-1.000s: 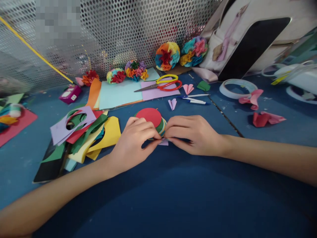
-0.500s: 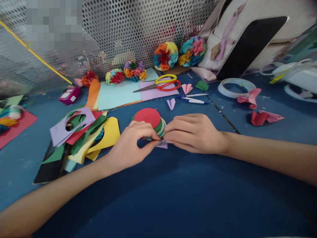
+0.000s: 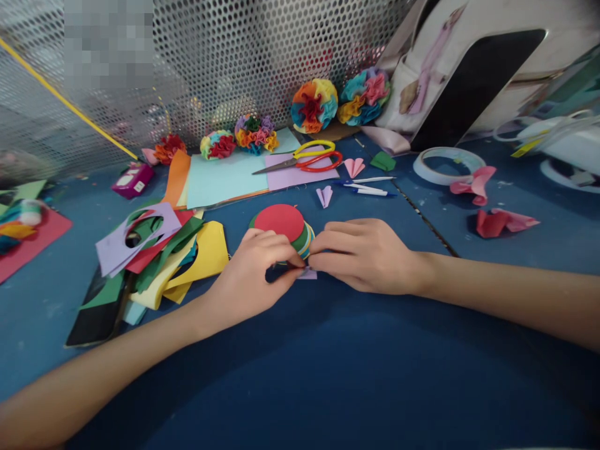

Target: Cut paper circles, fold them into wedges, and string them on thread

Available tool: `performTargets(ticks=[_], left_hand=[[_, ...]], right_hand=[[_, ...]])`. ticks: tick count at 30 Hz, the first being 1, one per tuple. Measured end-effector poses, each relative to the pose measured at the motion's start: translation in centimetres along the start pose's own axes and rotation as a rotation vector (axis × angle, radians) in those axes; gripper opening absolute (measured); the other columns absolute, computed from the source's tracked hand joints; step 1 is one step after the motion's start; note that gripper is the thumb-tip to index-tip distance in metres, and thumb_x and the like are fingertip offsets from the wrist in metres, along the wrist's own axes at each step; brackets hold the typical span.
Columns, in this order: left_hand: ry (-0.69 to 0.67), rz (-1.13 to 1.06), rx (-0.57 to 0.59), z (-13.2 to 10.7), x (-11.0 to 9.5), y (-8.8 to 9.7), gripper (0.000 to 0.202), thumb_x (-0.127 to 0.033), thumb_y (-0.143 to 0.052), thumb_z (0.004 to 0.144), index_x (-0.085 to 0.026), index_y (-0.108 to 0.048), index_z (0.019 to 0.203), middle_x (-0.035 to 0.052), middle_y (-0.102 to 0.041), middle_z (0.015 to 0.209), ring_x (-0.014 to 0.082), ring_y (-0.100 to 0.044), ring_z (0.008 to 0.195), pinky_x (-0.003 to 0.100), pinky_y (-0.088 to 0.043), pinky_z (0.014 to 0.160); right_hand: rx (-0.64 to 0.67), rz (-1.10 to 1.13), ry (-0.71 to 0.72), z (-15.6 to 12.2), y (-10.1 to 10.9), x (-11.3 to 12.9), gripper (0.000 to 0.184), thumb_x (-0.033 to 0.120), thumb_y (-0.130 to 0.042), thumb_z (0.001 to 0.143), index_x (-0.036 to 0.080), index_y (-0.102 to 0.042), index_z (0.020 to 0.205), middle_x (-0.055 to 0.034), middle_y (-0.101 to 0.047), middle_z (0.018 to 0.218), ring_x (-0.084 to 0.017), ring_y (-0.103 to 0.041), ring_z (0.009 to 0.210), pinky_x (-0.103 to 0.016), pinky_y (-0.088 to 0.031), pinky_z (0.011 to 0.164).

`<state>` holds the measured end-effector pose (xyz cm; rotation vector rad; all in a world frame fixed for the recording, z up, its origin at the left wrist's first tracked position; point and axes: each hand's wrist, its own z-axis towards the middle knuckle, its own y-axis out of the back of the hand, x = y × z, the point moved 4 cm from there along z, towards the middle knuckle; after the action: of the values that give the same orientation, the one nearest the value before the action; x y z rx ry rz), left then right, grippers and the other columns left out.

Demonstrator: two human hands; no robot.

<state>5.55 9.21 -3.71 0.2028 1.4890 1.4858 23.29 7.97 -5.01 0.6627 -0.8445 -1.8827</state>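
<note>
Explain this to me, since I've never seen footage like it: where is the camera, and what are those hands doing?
The camera is worn on a person's head, so it looks forward and down at their own two bare hands. The left hand and right hand meet at a stack of coloured paper circles, red on top, gripping its edge, with a small lilac paper piece at their fingertips. On the blue table lie cut paper scraps, scissors, a roll of tape and paper flowers. A perforated metal screen stands behind.
</note>
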Motion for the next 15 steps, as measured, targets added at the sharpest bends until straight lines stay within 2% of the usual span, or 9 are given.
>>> performTargets(ticks=[2, 6, 9, 11, 15], left_hand=[[0.083, -0.123, 0.045, 0.2, 0.3, 0.0, 0.012, -0.011, -0.067, 0.09, -0.02, -0.07, 0.083, -0.0018, -0.073, 0.083, 0.0167, -0.063, 0.079, 0.035, -0.042, 0.084], [0.252, -0.394, 0.135, 0.3, 0.5, -0.1, 0.009, -0.015, -0.069, 0.086, -0.02, -0.071, 0.079, -0.0029, -0.071, 0.077, 0.013, -0.059, 0.068, 0.027, -0.044, 0.067], [0.273, -0.464, 0.154, 0.3, 0.0, 0.1, 0.009, -0.016, -0.068, 0.086, -0.019, -0.071, 0.077, -0.0033, -0.069, 0.075, 0.0117, -0.057, 0.067, 0.025, -0.044, 0.065], [0.252, -0.439, 0.134, 0.4, -0.2, 0.3, 0.01, -0.015, -0.067, 0.086, -0.018, -0.07, 0.077, -0.0026, -0.069, 0.075, 0.0117, -0.058, 0.068, 0.025, -0.045, 0.067], [0.213, -0.418, 0.018, 0.5, 0.1, 0.7, 0.01, -0.018, -0.064, 0.089, -0.018, -0.071, 0.082, 0.0, -0.07, 0.08, 0.0128, -0.06, 0.073, 0.026, -0.048, 0.072]], right_hand=[[-0.02, -0.089, 0.062, 0.1, 0.3, 0.2, 0.027, 0.012, -0.046, 0.106, 0.021, -0.065, 0.089, 0.0014, -0.073, 0.089, -0.013, -0.058, 0.075, -0.028, -0.042, 0.059], [-0.047, -0.201, 0.179, 0.0, 0.9, 0.8, 0.024, 0.015, -0.053, 0.105, 0.023, -0.065, 0.086, 0.005, -0.07, 0.08, -0.013, -0.052, 0.068, -0.03, -0.039, 0.055], [-0.056, -0.163, 0.18, -0.1, 1.1, 0.9, 0.022, 0.016, -0.053, 0.105, 0.024, -0.065, 0.089, 0.0047, -0.072, 0.082, -0.013, -0.054, 0.069, -0.03, -0.04, 0.056], [-0.051, -0.04, 0.086, -0.2, 1.0, 0.4, 0.021, 0.018, -0.049, 0.108, 0.023, -0.064, 0.093, 0.002, -0.073, 0.089, -0.013, -0.059, 0.073, -0.029, -0.044, 0.059], [-0.14, 0.409, -0.25, -0.3, 0.6, -1.7, 0.015, 0.024, -0.055, 0.107, 0.022, -0.064, 0.095, -0.0036, -0.07, 0.094, -0.014, -0.067, 0.084, -0.027, -0.053, 0.071]])
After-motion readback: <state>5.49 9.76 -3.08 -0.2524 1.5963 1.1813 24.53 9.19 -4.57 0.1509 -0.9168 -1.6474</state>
